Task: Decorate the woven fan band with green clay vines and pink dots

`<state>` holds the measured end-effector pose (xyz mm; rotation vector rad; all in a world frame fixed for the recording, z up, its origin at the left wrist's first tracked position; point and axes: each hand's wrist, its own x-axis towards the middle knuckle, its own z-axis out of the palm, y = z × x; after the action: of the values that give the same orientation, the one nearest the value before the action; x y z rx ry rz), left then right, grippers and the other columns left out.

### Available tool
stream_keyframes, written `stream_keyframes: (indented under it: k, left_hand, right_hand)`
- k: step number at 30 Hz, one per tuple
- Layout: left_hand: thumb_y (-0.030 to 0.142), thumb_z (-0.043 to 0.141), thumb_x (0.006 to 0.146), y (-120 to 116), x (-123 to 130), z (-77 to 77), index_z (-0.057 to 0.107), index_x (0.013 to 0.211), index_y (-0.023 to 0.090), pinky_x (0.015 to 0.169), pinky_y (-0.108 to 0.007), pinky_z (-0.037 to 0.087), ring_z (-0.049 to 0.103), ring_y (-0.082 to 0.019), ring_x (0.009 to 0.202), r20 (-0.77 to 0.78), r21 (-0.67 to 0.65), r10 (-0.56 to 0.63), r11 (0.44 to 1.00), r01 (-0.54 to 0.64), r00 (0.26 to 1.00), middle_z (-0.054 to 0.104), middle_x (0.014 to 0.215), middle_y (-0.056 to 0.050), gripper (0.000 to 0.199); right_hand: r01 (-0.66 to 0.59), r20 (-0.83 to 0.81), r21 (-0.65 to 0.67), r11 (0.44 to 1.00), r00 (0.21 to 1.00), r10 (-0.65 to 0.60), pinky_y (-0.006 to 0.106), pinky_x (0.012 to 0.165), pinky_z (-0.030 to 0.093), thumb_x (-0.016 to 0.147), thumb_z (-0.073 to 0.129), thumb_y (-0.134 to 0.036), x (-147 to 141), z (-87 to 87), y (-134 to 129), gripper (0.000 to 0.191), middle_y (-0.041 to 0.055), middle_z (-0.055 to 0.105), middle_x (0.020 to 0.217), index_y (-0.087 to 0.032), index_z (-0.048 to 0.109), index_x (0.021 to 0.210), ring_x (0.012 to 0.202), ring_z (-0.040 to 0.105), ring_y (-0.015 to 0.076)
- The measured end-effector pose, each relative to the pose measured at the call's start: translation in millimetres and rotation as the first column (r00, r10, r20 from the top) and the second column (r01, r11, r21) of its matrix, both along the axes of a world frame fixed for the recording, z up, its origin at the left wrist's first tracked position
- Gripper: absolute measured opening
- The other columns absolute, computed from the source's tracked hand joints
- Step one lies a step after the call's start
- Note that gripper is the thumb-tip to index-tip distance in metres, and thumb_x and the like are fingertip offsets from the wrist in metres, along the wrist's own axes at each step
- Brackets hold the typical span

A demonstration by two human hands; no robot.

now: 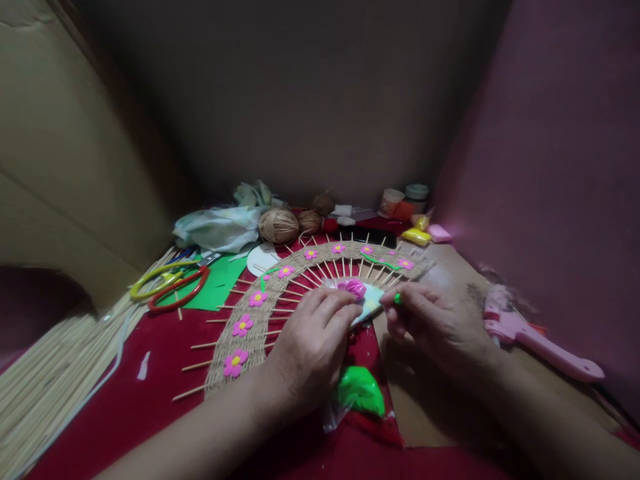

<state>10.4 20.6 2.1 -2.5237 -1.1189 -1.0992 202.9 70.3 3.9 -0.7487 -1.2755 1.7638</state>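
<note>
Green lump pinched in right hand, left hand by pink packet (grip unclear), woven arch near.

The woven arch is partly covered by the left hand — its near inner sticks are hidden. Both forearms are cut off by the bottom edge, and the pink glue gun's nozzle is blurred — its tip cannot be made out.
</note>
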Motion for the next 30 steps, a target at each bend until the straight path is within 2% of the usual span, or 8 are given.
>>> stream_keyframes:
  k: [3, 7, 12, 16, 19, 21, 26, 30]
  left_hand:
    - [0.006, 0.042, 0.084, 0.1, -0.8, -0.8, 0.058, 0.106, 0.009, 0.083, -0.045, 0.051, 0.056, -0.024, 0.100, 0.006, -0.004, -0.004, 1.000, 0.004, 1.000, 0.062, 0.108, -0.016, 0.026]
    - [0.006, 0.043, 0.084, -0.1, -0.8, -0.2, 0.058, 0.105, 0.008, 0.083, -0.045, 0.050, 0.055, -0.025, 0.099, -0.001, -0.008, -0.001, 1.000, 0.001, 1.000, 0.062, 0.108, -0.016, 0.026]
    - [0.004, 0.045, 0.083, 0.4, -0.3, 0.3, 0.058, 0.104, 0.007, 0.083, -0.044, 0.050, 0.055, -0.024, 0.098, 0.002, -0.001, -0.013, 1.000, 0.013, 1.000, 0.062, 0.107, -0.016, 0.025]
    - [0.005, 0.043, 0.084, 0.8, -0.6, -0.9, 0.058, 0.104, 0.008, 0.083, -0.045, 0.050, 0.055, -0.024, 0.099, 0.000, -0.007, -0.008, 1.000, 0.008, 1.000, 0.062, 0.107, -0.016, 0.025]
    - [0.006, 0.043, 0.084, 1.3, -0.8, -1.7, 0.057, 0.104, 0.008, 0.084, -0.045, 0.050, 0.055, -0.024, 0.099, 0.007, -0.006, -0.010, 1.000, 0.010, 1.000, 0.062, 0.107, -0.015, 0.025]
    - [0.005, 0.044, 0.083, 1.6, -1.0, -1.8, 0.058, 0.103, 0.008, 0.085, -0.045, 0.049, 0.054, -0.024, 0.099, 0.004, -0.014, -0.014, 1.000, 0.014, 1.000, 0.062, 0.108, -0.016, 0.025]
    - [0.004, 0.044, 0.084, 1.6, -1.0, -1.4, 0.058, 0.104, 0.007, 0.087, -0.045, 0.048, 0.053, -0.024, 0.100, -0.007, -0.026, -0.007, 1.000, 0.007, 1.000, 0.062, 0.109, -0.016, 0.024]
    - [0.004, 0.047, 0.084, 1.7, -0.9, -0.9, 0.060, 0.102, 0.005, 0.088, -0.044, 0.046, 0.053, -0.024, 0.100, -0.004, -0.042, -0.010, 0.999, 0.010, 1.000, 0.062, 0.108, -0.017, 0.022]
  right_hand:
    - [0.027, 0.010, 0.005, 1.000, 1.000, -0.027, 0.020, 0.046, 0.033, 0.076, 0.068, -0.041, -0.3, 0.3, -0.1, 0.022, -0.0038, 0.052, 0.054, -0.019, 0.065, 0.072, 0.049, 0.044, 0.0081]
    - [0.055, 0.012, 0.009, 0.998, 0.998, -0.056, 0.021, 0.049, 0.038, 0.061, 0.080, -0.024, -1.0, 2.5, -1.4, 0.019, -0.0044, 0.056, 0.060, -0.022, 0.066, 0.074, 0.053, 0.046, 0.0091]
    - [0.036, -0.001, 0.006, 0.999, 0.999, -0.036, 0.022, 0.058, 0.041, 0.074, 0.071, -0.032, -0.5, 1.5, -1.3, 0.016, -0.0003, 0.062, 0.071, -0.022, 0.072, 0.087, 0.061, 0.051, 0.0092]
    - [0.024, 0.000, 0.029, 0.999, 1.000, -0.024, 0.022, 0.054, 0.040, 0.083, 0.061, -0.043, 0.7, -1.4, -0.4, 0.024, 0.0002, 0.059, 0.064, -0.021, 0.071, 0.084, 0.058, 0.051, 0.0098]
    - [0.043, 0.015, 0.038, 0.998, 0.999, -0.044, 0.021, 0.053, 0.039, 0.079, 0.067, -0.038, 1.3, -1.5, -0.9, 0.017, -0.0019, 0.054, 0.060, -0.021, 0.069, 0.078, 0.056, 0.048, 0.0089]
    - [0.045, 0.013, 0.030, 0.999, 0.999, -0.045, 0.020, 0.056, 0.040, 0.077, 0.070, -0.031, 1.9, -0.2, -1.5, 0.010, -0.0027, 0.055, 0.063, -0.021, 0.069, 0.081, 0.058, 0.048, 0.0080]
    - [0.045, 0.009, 0.037, 0.998, 0.999, -0.046, 0.022, 0.060, 0.043, 0.080, 0.065, -0.029, 3.8, 3.0, -1.1, 0.017, 0.0006, 0.063, 0.078, -0.023, 0.070, 0.095, 0.063, 0.052, 0.0095]
    - [0.060, 0.018, 0.112, 0.992, 0.998, -0.062, 0.023, 0.056, 0.043, 0.082, 0.063, -0.033, 3.0, 1.6, 2.0, 0.016, -0.0003, 0.062, 0.073, -0.022, 0.069, 0.091, 0.060, 0.052, 0.0094]
